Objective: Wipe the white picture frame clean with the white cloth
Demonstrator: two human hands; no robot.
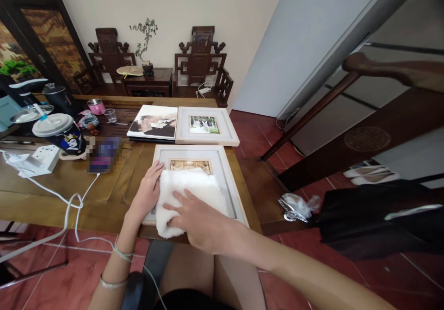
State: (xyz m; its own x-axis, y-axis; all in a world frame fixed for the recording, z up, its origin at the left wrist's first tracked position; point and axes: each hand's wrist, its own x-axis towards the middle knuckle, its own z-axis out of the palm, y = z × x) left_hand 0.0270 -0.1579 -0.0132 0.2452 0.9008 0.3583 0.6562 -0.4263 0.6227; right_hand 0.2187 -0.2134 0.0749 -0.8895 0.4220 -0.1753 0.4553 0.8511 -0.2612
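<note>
A light wooden picture frame [233, 189] with a pale mat lies flat at the table's near right edge, a small picture [190, 164] of a staircase partly showing in it. Over its lower part is a folded, fluffy white cloth [204, 185]. My right hand [197, 217] presses down on this cloth, fingers spread and the thumb sunk into a fold at its left side. Against the frame's left edge, my left hand [149, 189] grips the border, its fingertips beside the cloth's upper left corner. The thumb of that hand is hard to make out.
Behind lie a second frame [229, 127] and a photo album [149, 125]. Leftward are a phone [104, 155] on a white cable [82, 201], a lidded drink cup [62, 134], a power strip [43, 159] and a pink mug [96, 106]. A wooden chair [319, 157] stands right.
</note>
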